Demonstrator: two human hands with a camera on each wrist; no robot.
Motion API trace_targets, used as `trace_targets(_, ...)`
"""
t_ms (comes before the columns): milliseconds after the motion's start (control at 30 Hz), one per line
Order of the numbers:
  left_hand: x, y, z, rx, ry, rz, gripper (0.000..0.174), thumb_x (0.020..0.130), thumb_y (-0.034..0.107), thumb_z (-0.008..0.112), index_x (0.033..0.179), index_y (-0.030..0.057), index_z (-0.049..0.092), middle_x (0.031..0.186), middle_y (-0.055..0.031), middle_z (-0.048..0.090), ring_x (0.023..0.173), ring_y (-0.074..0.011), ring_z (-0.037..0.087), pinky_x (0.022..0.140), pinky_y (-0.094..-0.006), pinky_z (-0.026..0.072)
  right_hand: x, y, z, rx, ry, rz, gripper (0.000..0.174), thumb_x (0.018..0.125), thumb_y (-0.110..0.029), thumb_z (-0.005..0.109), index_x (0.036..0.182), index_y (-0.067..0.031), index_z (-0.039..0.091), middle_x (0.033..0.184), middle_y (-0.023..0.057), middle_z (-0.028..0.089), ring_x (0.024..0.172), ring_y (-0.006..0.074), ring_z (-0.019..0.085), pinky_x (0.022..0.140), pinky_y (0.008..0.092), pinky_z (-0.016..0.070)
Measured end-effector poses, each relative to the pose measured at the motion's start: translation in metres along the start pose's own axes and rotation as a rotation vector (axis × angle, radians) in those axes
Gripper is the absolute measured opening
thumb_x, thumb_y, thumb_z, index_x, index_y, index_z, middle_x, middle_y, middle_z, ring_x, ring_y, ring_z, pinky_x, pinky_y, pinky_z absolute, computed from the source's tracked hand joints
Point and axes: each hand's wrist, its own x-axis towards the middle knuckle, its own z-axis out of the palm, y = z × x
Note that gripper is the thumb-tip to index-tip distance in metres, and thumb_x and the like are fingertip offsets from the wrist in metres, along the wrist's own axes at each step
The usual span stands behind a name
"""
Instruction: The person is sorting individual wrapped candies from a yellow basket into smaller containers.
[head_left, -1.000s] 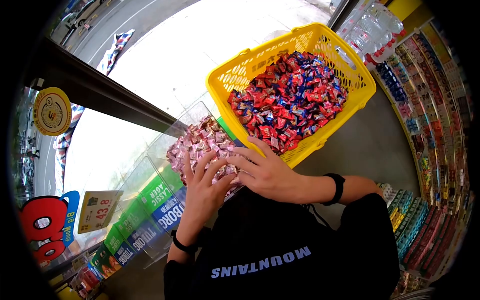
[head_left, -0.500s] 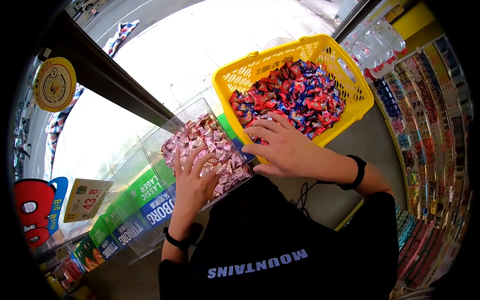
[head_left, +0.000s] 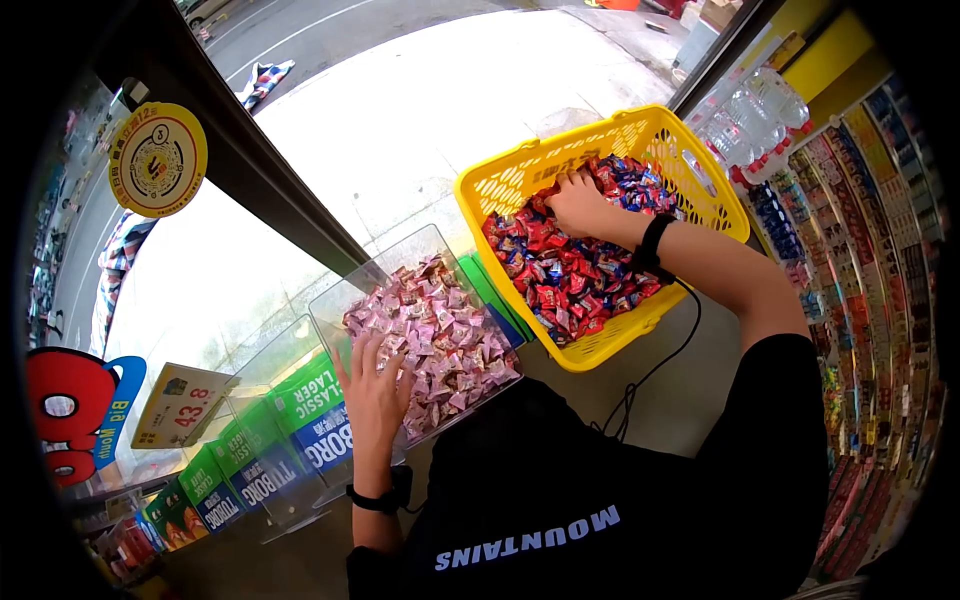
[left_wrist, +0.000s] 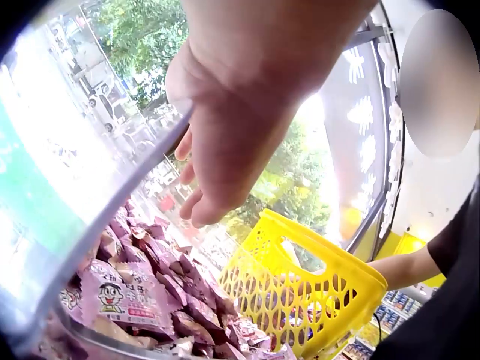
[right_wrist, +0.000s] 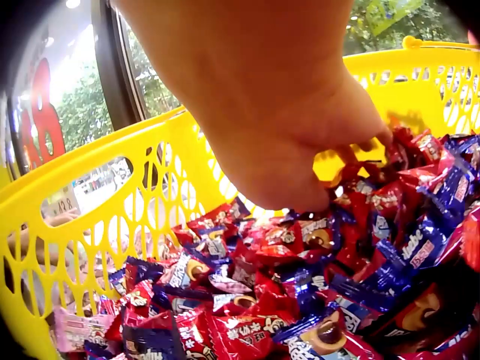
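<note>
Yellow plastic basket (head_left: pixel 610 337) holds heaped red & blue sweets (head_left: pixel 570 270); R hand (head_left: pixel 585 208) is in among them nr the far edge, fingers bent down, tips hidden, so can't tell if it's pinching any. L hand (head_left: pixel 375 395), fingers loosely spread, is at the L edge of the clear bin (head_left: pixel 375 265) w/ pink-wrapped sweets (head_left: pixel 440 335), just L of the basket; can't tell if touching.

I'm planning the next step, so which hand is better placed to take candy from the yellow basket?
Probably the right hand: it is inside the yellow basket, at the red and blue candies. The left hand is outside, by the clear bin of pink candies.
</note>
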Motion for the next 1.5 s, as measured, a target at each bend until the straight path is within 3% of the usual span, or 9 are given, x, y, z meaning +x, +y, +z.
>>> trace_targets(267,-0.004,-0.017,0.006,-0.058,0.059,-0.105,0.025,0.084,0.016,0.083,0.108,0.0157,0.077,0.144,-0.0122,0.060,0.147,-0.0381,0.048,0.131,-0.0659,0.0181,-0.047,-0.050,-0.021,0.150,-0.035,-0.293,0.057,0.092,-0.012,0.060,0.146,-0.0268,0.068,0.162,0.0255,0.045,0.154,0.0458,0.035,0.123,0.0675,0.0256)
trace_targets(400,-0.005,-0.020,0.008,-0.082,0.071,-0.121,0.026,0.084,0.016,0.082,0.109,0.0159,0.077,0.146,-0.0114,0.060,0.148,-0.0379,0.047,0.130,-0.0652,0.0191,-0.041,-0.034,-0.038,0.204,-0.175,-0.338,0.054,0.093,-0.015,0.064,0.145,-0.0255,0.068,0.165,0.0224,0.043,0.153,0.0425,0.039,0.123,0.0608,0.0320)
trace_targets(467,-0.004,-0.019,0.006,-0.102,0.067,-0.126,0.025,0.084,0.016,0.083,0.109,0.0159,0.077,0.147,-0.0114,0.060,0.148,-0.0380,0.047,0.130,-0.0649,0.0192,-0.039,-0.014,-0.035,0.176,0.005,-0.351,0.048,0.091,-0.013,0.066,0.138,-0.0205,0.071,0.154,0.0186,0.053,0.143,0.0391,0.050,0.116,0.0531,0.0419)
trace_targets(733,-0.003,-0.018,0.007,-0.118,0.060,-0.168,0.023,0.084,0.018,0.083,0.106,0.0149,0.078,0.150,-0.0108,0.058,0.149,-0.0388,0.045,0.130,-0.0643,0.0225,-0.016,0.032,-0.015,0.009,0.134,-0.219,0.030,0.094,-0.028,0.065,0.112,-0.0115,0.082,0.135,0.0189,0.066,0.126,0.0372,0.062,0.107,0.0494,0.0466)
trace_targets(1000,-0.001,-0.018,0.006,-0.140,0.085,-0.162,0.027,0.084,0.017,0.083,0.110,0.0162,0.078,0.146,-0.0114,0.059,0.146,-0.0397,0.046,0.128,-0.0654,0.0244,-0.013,0.022,0.006,-0.189,0.158,-0.082,0.038,0.084,-0.041,0.081,0.093,-0.0050,0.084,0.126,0.0212,0.066,0.125,0.0395,0.059,0.112,0.0619,0.0389)
trace_targets(1033,-0.002,-0.018,0.007,-0.146,0.088,-0.166,0.027,0.084,0.017,0.083,0.110,0.0163,0.078,0.146,-0.0114,0.059,0.146,-0.0397,0.046,0.128,-0.0653,0.0246,-0.010,0.020,0.010,-0.175,0.114,-0.080,0.043,0.079,-0.042,0.086,0.099,-0.0043,0.083,0.131,0.0230,0.063,0.132,0.0436,0.054,0.117,0.0734,0.0312)
trace_targets(1233,-0.001,-0.016,0.007,-0.192,0.098,-0.179,0.022,0.086,0.018,0.082,0.108,0.0158,0.079,0.144,-0.0126,0.061,0.145,-0.0406,0.048,0.126,-0.0628,0.0281,-0.014,0.000,-0.018,-0.204,-0.192,-0.011,0.056,0.085,-0.052,0.080,0.123,-0.0115,0.079,0.151,0.0245,0.050,0.148,0.0467,0.040,0.118,0.0826,0.0220)
trace_targets(1367,-0.002,-0.017,0.006,-0.207,0.096,-0.189,0.020,0.087,0.019,0.082,0.107,0.0153,0.079,0.144,-0.0132,0.061,0.145,-0.0412,0.049,0.126,-0.0622,0.0288,-0.013,-0.002,-0.022,-0.079,-0.291,-0.093,0.070,0.094,-0.064,0.068,0.151,-0.0240,0.062,0.158,0.0237,0.045,0.152,0.0485,0.036,0.120,0.0819,0.0196)
trace_targets(1500,-0.001,-0.015,0.008,-0.209,0.110,-0.194,0.018,0.088,0.019,0.082,0.106,0.0149,0.080,0.143,-0.0140,0.062,0.144,-0.0416,0.049,0.125,-0.0622,0.0294,-0.025,-0.018,-0.028,0.063,-0.174,-0.303,0.081,0.091,-0.074,0.066,0.151,-0.0208,0.061,0.158,0.0248,0.046,0.151,0.0479,0.039,0.124,0.0742,0.0211)
